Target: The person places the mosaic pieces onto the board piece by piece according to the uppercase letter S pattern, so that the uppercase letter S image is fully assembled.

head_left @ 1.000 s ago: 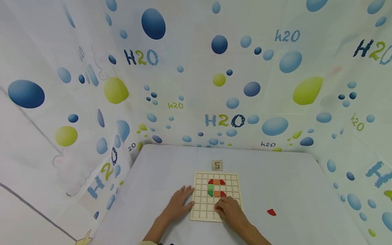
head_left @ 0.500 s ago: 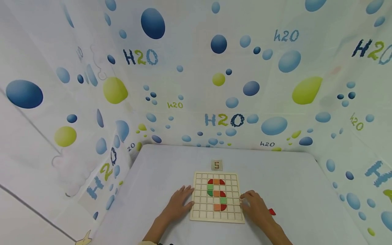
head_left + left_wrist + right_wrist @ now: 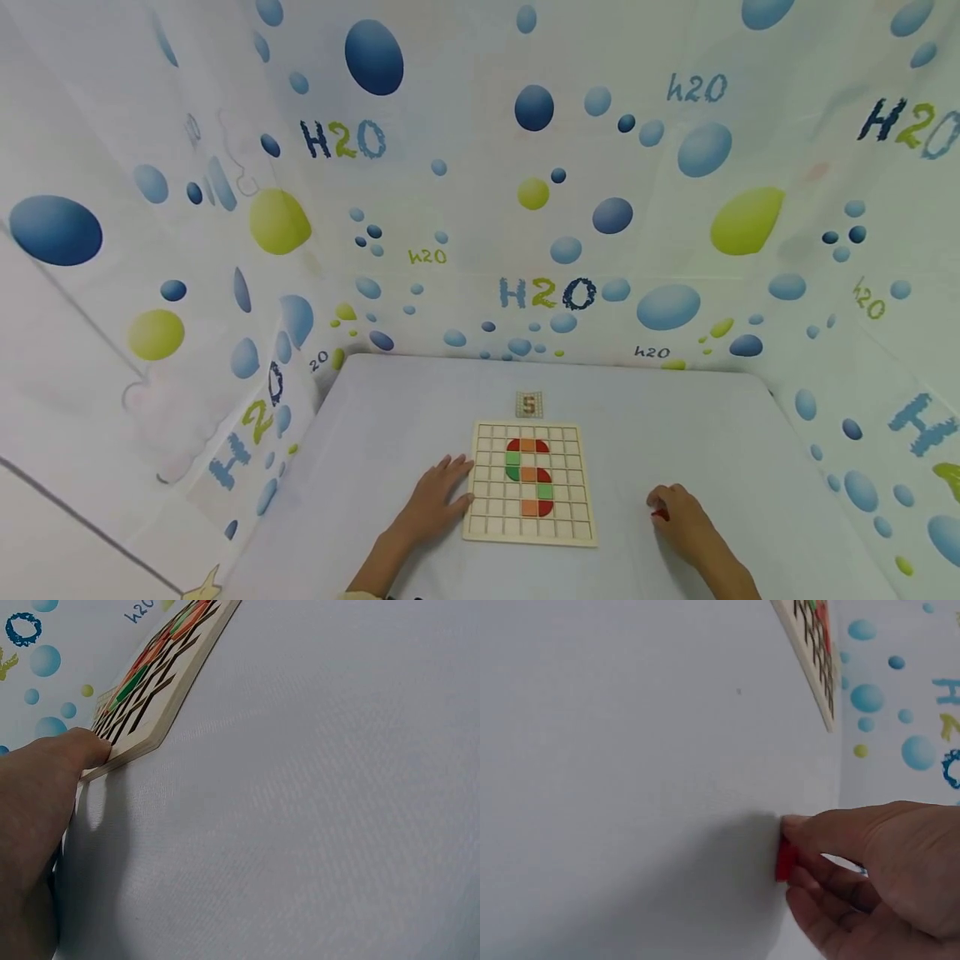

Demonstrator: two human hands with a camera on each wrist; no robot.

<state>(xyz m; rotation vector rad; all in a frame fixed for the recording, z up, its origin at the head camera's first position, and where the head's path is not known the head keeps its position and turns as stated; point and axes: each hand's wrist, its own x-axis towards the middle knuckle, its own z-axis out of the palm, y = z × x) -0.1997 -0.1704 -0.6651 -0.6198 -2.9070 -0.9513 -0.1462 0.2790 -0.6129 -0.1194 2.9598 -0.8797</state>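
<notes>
A pale wooden grid board lies on the table in the head view. Red, orange and green pieces sit in its cells, forming an S shape. My left hand rests at the board's left edge, fingers extended; in the left wrist view the thumb touches the board's rim. Right of the board, my right hand pinches a small red piece between thumb and fingers, close to the tabletop. Most of that piece is covered by the fingers in the head view.
Behind the board lies a small square card with a gridded S pattern. The white-covered table meets a hanging curtain printed with bubbles and H2O lettering at the back and sides.
My right hand set a red piece beside the lowest orange one, left the board, and moved right to take hold of the loose red piece. The left hand stays at the board.
</notes>
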